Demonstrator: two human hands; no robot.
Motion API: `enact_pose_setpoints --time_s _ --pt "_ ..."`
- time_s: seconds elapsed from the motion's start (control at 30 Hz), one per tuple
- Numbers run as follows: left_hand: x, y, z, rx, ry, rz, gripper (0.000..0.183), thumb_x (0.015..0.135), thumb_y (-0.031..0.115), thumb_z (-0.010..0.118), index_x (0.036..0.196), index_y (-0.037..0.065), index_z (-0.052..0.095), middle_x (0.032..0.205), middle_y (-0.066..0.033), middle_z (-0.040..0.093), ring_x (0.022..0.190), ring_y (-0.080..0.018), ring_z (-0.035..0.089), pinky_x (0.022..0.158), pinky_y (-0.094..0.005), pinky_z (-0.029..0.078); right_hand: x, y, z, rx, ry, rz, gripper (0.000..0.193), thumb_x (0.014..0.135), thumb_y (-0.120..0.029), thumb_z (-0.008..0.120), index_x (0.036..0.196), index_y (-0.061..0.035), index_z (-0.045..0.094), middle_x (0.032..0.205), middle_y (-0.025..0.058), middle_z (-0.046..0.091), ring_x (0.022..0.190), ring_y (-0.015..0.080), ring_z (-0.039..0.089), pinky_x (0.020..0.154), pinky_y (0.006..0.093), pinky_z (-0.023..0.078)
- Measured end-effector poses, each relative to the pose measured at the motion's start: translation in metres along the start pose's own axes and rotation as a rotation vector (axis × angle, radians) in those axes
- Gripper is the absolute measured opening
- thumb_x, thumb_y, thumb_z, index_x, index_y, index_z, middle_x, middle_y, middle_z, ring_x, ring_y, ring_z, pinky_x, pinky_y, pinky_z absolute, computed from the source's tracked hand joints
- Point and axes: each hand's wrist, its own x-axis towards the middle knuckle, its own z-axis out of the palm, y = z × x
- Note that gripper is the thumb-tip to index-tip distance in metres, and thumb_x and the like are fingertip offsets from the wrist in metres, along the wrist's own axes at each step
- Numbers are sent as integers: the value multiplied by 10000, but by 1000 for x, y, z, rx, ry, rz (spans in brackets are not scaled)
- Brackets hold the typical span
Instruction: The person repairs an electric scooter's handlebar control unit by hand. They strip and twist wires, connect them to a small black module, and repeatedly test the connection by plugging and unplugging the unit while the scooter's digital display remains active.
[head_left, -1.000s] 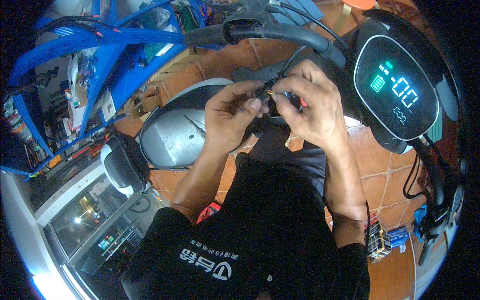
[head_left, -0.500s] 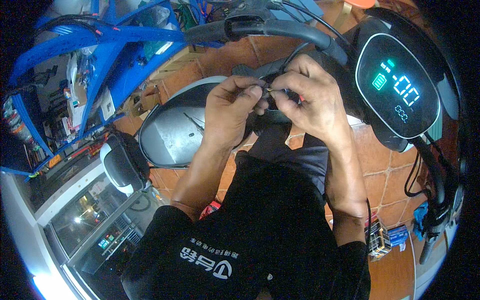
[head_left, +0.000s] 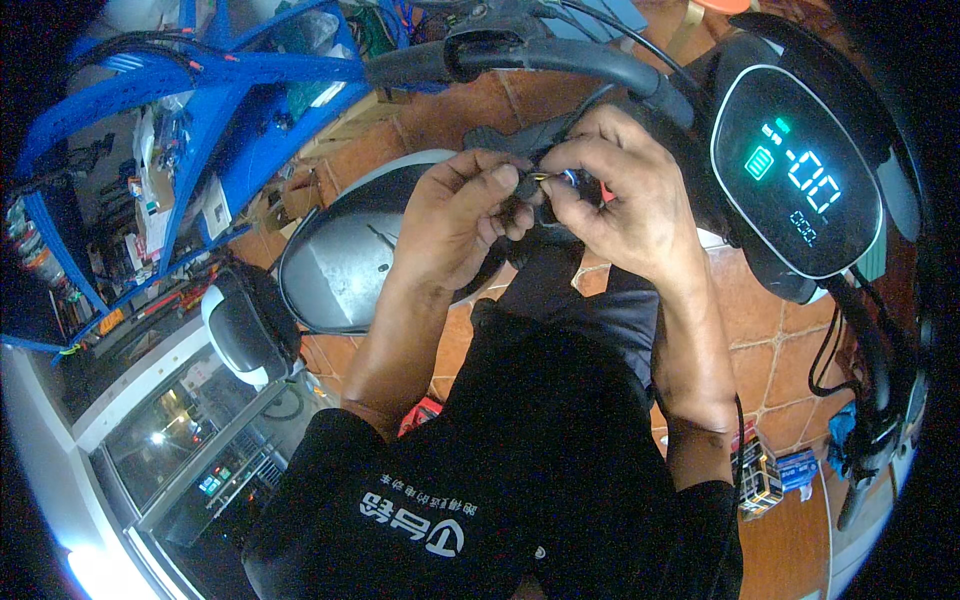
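Thin wires [head_left: 541,178], one of them yellow, run between my hands in front of the scooter's handlebar [head_left: 590,66]. My left hand [head_left: 455,215] pinches a small dark piece at one end of them, its thumb and forefinger pressed together; the piece is mostly hidden by the fingertips. Close beside it, my right hand [head_left: 625,195] pinches the wires between thumb and forefinger. A bit of blue and red shows under its palm. Behind my left hand lies the black scooter seat [head_left: 335,265]. To the right, the lit dashboard display [head_left: 797,172] shows a green battery symbol.
Blue shelving [head_left: 235,110] loaded with parts and bags stands at the left. A second black-and-white seat [head_left: 250,325] is below it, near a window [head_left: 165,430]. Small boxes [head_left: 765,485] sit at the lower right on the tiled floor [head_left: 770,350]. Cables hang by the right handlebar end.
My left hand has shifted slightly left, and more of the yellow wire shows between my fingertips. A thin dark item seen earlier on the seat is now hidden behind my left arm.
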Motion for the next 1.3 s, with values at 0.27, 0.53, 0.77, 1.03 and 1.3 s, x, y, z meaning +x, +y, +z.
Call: enact_pose_setpoints --time_s 0.27,0.53,0.77,1.03,1.3 --pt "-3 -5 4 -17 17 20 150 886 120 662 948 0 597 813 -112 666 636 -180 640 551 -266 503 -14 -12 5 -89 87 -33 277 655 -75 728 918 -51 643 845 115 617 782 326 603 709 396 501" --pt "-10 -7 9 -49 -44 53 113 888 129 670 888 38 603 838 -96 671 691 -186 667 588 -302 552 -25 -27 7 -160 150 15 258 655 -77 731 902 -67 658 841 96 664 791 297 616 726 400 484" --pt "-16 -7 17 -15 -95 67 110 892 129 666 896 36 609 855 -85 672 718 -173 666 599 -308 558 -32 -40 0 -238 193 19 264 632 -80 748 884 -101 675 813 56 680 779 250 628 744 379 435" --pt "-18 -16 20 130 -60 218 115 879 116 683 897 14 632 843 -71 665 699 -129 623 615 -268 523 -33 -50 6 -346 276 56 206 640 -72 740 837 -99 688 774 39 664 764 229 622 762 367 421" --pt "-19 -24 28 149 5 329 116 867 78 690 913 -19 645 865 -79 668 743 -125 617 682 -250 508 -36 -47 24 -351 415 32 203 639 -62 729 826 -104 662 738 43 635 730 244 606 735 393 411"
